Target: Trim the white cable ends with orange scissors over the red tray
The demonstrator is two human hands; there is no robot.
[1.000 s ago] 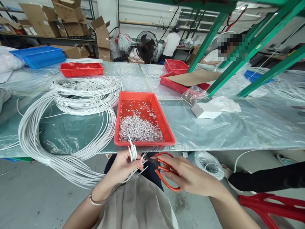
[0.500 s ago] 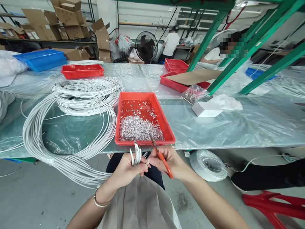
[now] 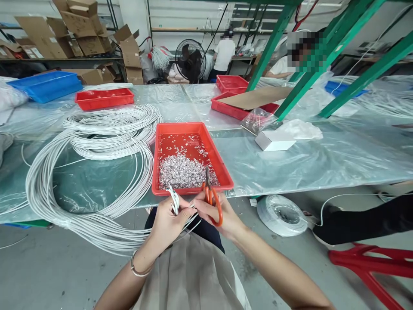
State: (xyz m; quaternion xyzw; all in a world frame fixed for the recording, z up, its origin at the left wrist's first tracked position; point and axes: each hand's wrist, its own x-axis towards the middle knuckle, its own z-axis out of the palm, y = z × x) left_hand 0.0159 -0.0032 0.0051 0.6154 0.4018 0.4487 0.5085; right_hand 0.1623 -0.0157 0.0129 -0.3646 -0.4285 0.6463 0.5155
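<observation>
My left hand [image 3: 172,217] is closed around several white cable ends [image 3: 174,199], which stick up past its fingers. Below it, more white strands run toward the large cable coil [image 3: 41,189] on the left. My right hand [image 3: 216,215] holds orange-handled scissors [image 3: 213,200], their blades pointing up and away over the tray. Its thumb and fingertips meet those of my left hand at a cable; exactly what they pinch is too small to tell. Just beyond both hands lies a red tray [image 3: 226,172] with a heap of small shiny metal pieces [image 3: 180,170].
A second white coil [image 3: 112,125] lies behind the first. A small white box [image 3: 274,141] and red trays [image 3: 230,107] sit to the right, near green frame legs [image 3: 309,69]. On the floor are a wrapped cable roll [image 3: 282,217] and a red stool [image 3: 371,262]. Two people work farther back.
The scissors have turned more upright in my right hand, their orange loops now spread. The cable ends in my left hand have tilted leftward. The whole view has shifted slightly.
</observation>
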